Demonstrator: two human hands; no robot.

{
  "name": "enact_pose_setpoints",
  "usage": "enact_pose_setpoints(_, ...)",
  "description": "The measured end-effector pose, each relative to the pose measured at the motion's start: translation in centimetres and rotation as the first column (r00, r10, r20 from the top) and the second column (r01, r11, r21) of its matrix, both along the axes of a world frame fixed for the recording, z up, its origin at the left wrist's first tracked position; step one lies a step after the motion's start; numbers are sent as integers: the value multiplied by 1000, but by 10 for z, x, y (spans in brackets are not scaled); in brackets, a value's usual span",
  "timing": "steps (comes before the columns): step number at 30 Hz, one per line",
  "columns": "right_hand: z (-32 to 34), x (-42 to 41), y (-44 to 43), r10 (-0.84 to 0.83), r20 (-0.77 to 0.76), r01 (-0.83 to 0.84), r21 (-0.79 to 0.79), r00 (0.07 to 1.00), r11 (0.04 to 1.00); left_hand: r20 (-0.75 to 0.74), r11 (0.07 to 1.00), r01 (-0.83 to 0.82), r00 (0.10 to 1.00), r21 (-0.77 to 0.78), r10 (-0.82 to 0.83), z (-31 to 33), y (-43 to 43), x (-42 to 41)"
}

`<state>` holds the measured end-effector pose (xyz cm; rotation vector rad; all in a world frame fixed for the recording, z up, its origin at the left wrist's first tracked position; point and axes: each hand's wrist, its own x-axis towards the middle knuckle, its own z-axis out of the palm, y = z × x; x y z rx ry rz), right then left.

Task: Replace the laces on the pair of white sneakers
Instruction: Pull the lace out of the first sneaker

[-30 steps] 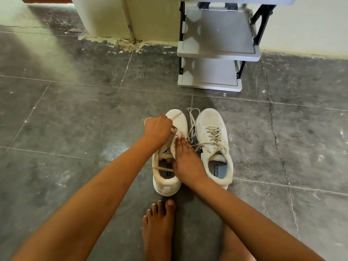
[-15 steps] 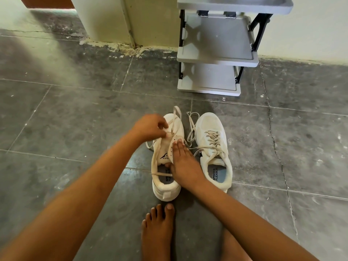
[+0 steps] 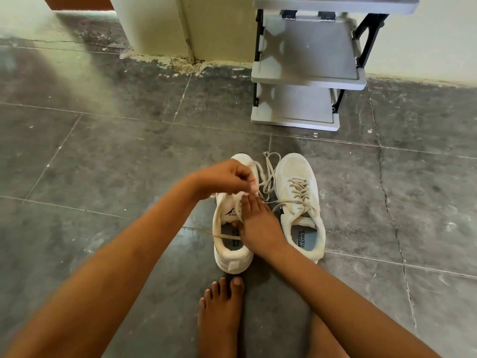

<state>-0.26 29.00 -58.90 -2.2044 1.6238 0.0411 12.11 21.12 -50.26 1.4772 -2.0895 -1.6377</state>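
A flat woven lace is pinched in the curled left hand and has been drawn higher out of the eyelets than a second ago, so unlacing is judged under way. The soft white sneaker is gripped at its tongue by the right hand. It is set mid-floor, beside its laced twin.
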Motion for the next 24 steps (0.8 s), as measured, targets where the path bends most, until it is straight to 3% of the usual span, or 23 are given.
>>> enact_pose_setpoints(2,1,0,0,-1,-2,1,-9,1000,1000,-251,991,-92,961,98,114,18,2,6)
enact_pose_setpoints(4,1,0,-1,2,-7,-2,-3,1000,1000,-281,944,-326,903,47,326,20,-4,10)
enact_pose_setpoints(5,1,0,-1,2,-8,-2,0,1000,1000,-206,921,-386,907,-55,367,17,-8,12)
enact_pose_setpoints(6,1,0,-1,1,-8,-1,4,1000,1000,-32,925,-325,945,-198,325,12,-11,13)
enact_pose_setpoints(7,0,0,-1,1,-7,-1,7,1000,1000,211,938,-160,950,-308,231,3,-13,12)
enact_pose_setpoints(9,0,0,-1,3,-8,-3,4,1000,1000,551,927,129,829,-353,95,-20,-8,7)
enact_pose_setpoints(13,-1,1,-2,7,-10,-7,1,1000,1000,661,862,161,713,-481,236,-48,0,-5)
enact_pose_setpoints(18,-1,1,-1,1,-7,-1,3,1000,1000,720,838,259,661,-481,208,-45,-2,-13)
enact_pose_setpoints(20,-2,0,0,-3,-2,3,4,1000,1000,559,905,103,813,-412,162,-35,-2,-10)
enact_pose_setpoints(22,-1,0,0,-6,6,5,6,1000,1000,132,975,-173,973,-137,192,-18,-2,-2)
enact_pose_setpoints(24,-1,0,0,-8,12,8,-2,1000,1000,-177,955,-289,939,61,296,-4,0,7)
